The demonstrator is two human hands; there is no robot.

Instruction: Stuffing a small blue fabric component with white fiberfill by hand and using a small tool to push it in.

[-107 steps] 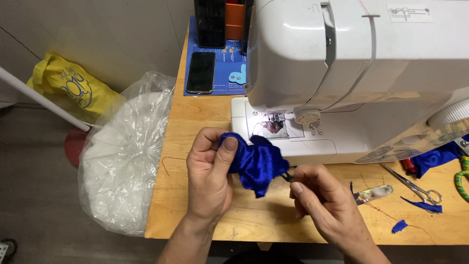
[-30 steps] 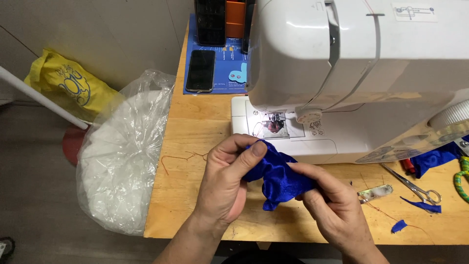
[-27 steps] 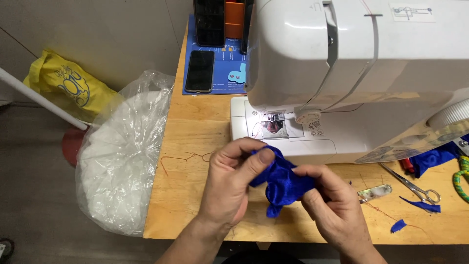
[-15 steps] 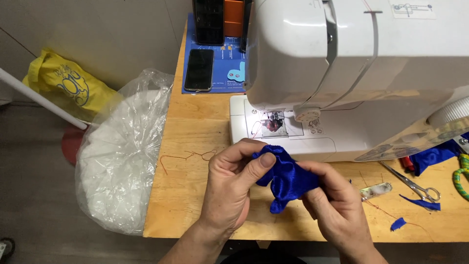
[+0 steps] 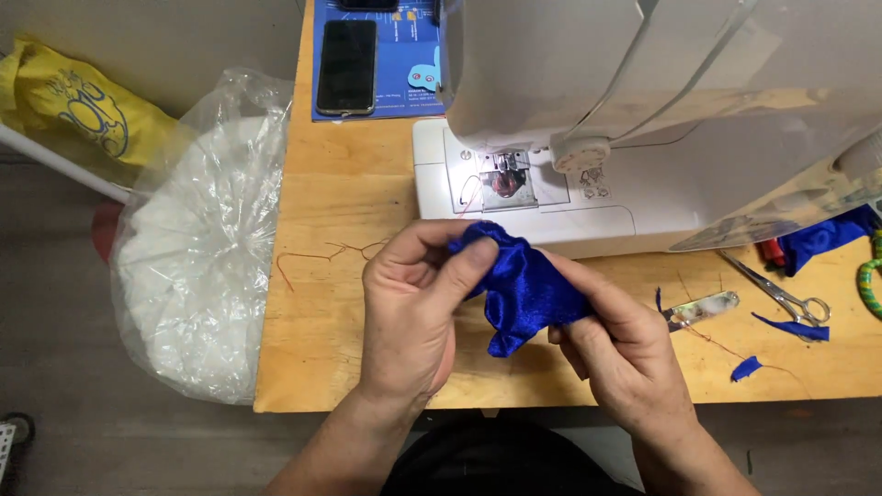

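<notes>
Holding a small bunched piece of blue satin fabric point(image 5: 522, 289) between both hands, just in front of the white sewing machine point(image 5: 661, 119) and above the front part of the wooden table point(image 5: 340, 211). The left hand point(image 5: 409, 317) is pinching the fabric's upper left end with thumb and forefinger closed on it; the right hand point(image 5: 620, 344) is gripping the right side with fingers curled round it, fingertips hidden under the cloth. The fabric is sitting just short of the machine's base, apart from the lit needle plate point(image 5: 505, 179). Open tabletop is lying left of the hands, carrying only loose red thread point(image 5: 317, 257); the table's front edge is running right under the wrists, so little room there. To the right the surface is getting crowded: a metal clip point(image 5: 703, 308) near the right hand, scissors point(image 5: 781, 294) further out, blue scraps point(image 5: 749, 367) near the front edge, more blue cloth point(image 5: 822, 239) tucked by the machine's right end. A clear plastic bag point(image 5: 197, 266) is hanging off the table's left edge, holding white stuffing-like fill, mouth gathered shut as far as I can tell. A yellow bag point(image 5: 78, 101) is lying beyond it, contents not visible. A black phone point(image 5: 347, 53) is resting on a blue mat point(image 5: 404, 64) at the back, left of the machine.
</notes>
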